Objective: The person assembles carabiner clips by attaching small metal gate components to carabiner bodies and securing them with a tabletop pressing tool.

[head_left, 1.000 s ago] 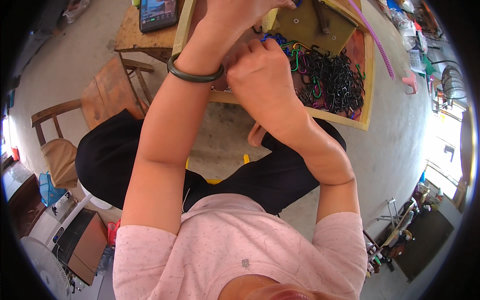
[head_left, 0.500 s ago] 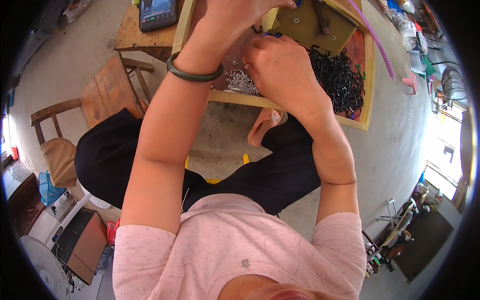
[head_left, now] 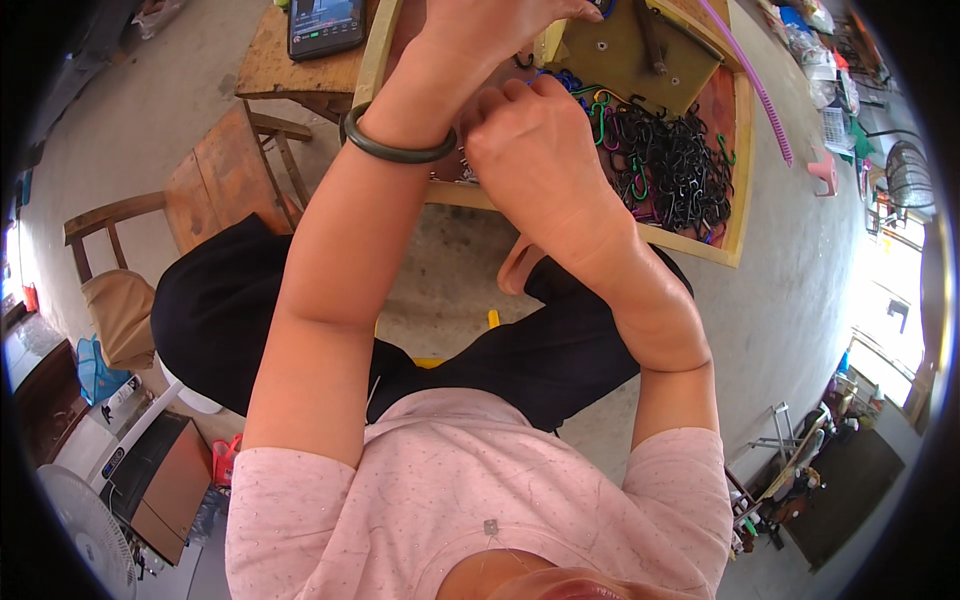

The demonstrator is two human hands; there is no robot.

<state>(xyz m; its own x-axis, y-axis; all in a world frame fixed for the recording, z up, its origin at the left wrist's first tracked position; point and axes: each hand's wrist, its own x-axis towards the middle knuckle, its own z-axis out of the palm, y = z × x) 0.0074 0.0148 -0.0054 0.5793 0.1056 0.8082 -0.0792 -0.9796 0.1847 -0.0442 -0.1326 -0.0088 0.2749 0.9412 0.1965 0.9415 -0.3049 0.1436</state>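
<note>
My left hand [head_left: 500, 22] is at the upper edge, partly cut off by it, with a dark bangle [head_left: 400, 150] on the wrist. One digit stretches right beside a bit of blue [head_left: 604, 8]; the other fingers are out of sight. My right hand [head_left: 535, 135] is closed, fingers curled down over the left part of a wooden-rimmed tray [head_left: 742, 180]. Whatever it pinches is hidden under the knuckles. Small silvery pieces [head_left: 466, 172] peek out beneath it. To its right lies a heap of S-shaped hooks [head_left: 685, 170], mostly black, some green or purple.
A yellowish plate [head_left: 625, 55] with a dark rod [head_left: 650, 38] is fixed over the tray's far part. A phone [head_left: 326, 25] lies on a wooden stool at left. A purple ribbed strip [head_left: 755, 85] hangs at right. A wooden chair [head_left: 215, 185] stands left.
My right hand has moved left, covering most of the silvery pieces and uncovering more of the hooks. The left hand has barely shifted, and the whole view has drifted slightly.
</note>
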